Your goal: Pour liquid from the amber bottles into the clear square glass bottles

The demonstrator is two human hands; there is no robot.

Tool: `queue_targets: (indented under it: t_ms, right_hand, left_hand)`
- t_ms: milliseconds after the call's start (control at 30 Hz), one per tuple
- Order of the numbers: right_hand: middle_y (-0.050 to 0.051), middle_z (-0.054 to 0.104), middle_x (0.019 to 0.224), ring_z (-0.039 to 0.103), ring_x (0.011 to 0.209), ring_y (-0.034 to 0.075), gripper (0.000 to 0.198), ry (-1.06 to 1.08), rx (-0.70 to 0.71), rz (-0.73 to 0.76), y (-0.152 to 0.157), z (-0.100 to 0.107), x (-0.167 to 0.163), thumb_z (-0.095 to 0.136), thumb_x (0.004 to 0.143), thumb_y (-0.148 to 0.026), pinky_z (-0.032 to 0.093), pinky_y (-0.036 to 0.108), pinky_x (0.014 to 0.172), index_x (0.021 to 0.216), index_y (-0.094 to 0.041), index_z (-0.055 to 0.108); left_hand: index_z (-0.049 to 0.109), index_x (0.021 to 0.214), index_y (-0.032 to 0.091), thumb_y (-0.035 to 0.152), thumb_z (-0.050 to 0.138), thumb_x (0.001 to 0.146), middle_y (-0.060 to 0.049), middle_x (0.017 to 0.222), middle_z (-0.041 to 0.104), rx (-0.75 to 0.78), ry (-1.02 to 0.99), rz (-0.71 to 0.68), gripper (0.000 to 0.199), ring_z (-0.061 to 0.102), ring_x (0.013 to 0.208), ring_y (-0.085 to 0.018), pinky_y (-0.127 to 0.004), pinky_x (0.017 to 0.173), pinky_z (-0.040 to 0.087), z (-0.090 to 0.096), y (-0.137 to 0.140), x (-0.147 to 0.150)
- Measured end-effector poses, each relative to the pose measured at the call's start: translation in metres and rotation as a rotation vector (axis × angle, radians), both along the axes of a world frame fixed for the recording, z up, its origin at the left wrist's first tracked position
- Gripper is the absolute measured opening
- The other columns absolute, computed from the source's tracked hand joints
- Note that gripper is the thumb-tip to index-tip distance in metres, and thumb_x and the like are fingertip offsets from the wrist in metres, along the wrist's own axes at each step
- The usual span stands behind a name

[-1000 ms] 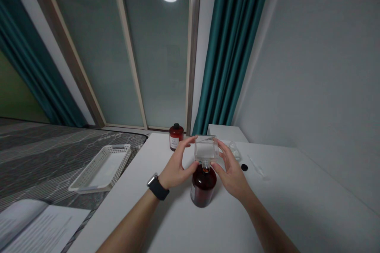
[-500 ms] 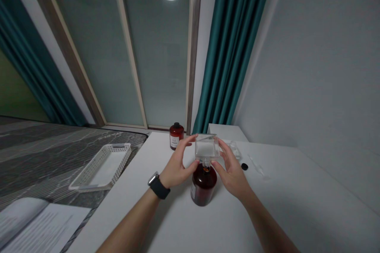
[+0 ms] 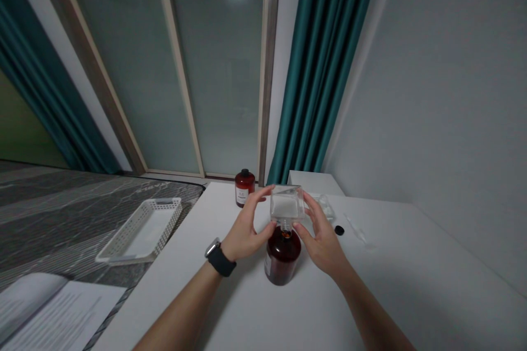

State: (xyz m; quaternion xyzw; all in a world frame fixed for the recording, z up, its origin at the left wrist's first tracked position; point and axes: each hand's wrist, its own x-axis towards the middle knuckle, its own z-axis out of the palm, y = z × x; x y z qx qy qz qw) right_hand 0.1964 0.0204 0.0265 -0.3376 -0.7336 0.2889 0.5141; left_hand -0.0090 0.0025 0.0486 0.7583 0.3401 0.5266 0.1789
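Clear square bottle (image 3: 287, 205), one: stood inverted, neck downward, directly above the mouth of a dark red-brown bottle (image 3: 283, 258); whether the two necks touched could not be told.

Left hand (image 3: 246, 235), one: gripped the clear bottle from its left, fingertips at the upper edge, thumb low beside the neck. A wristwatch (image 3: 219, 259) with a dark strap sat on this wrist.

Right hand (image 3: 326, 245), one: gripped the same bottle from its right, fingers along the side, thumb low near the neck.

Red-brown bottle beneath, one: stood upright and uncapped on a white table (image 3: 255, 321), between the two forearms, its pale label partly visible at the left.

Second red-brown bottle (image 3: 245, 189), one: stood upright at the far edge of the table, black-capped, with a white label facing forward.

Black cap (image 3: 339, 230), one: lay just beyond the right hand. Clear packaging (image 3: 327, 209) lay behind that hand, partly hidden; a slender transparent item, too faint to identify, lay right of the cap.

White perforated basket (image 3: 123, 261), one: rested left of the table on a dark patterned surface. Spread book (image 3: 82, 310), one: lay nearer, at lower left, its print illegible.
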Motion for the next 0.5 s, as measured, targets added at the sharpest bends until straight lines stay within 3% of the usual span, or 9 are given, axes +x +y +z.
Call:
queue_targets:
  t_ms: [500]
  right_hand:
    - [0.004, 0.037, 0.157, 0.038, 0.142, 0.029, 0.061, 0.010, -0.010, 0.003, -0.0007, 0.0009, -0.0005, 0.057, 0.093, -0.029, 0.040, 0.050, 0.113, 0.149, -0.035, 0.034]
  left_hand:
    - [0.032, 0.147, 0.025, 0.014, 0.062, 0.083, -0.013, 0.147, 0.043, -0.002, 0.015, 0.001, 0.071, 0.045, 0.132, -0.030, -0.053, 0.112, 0.036, -0.0008, 0.0009, -0.0009]
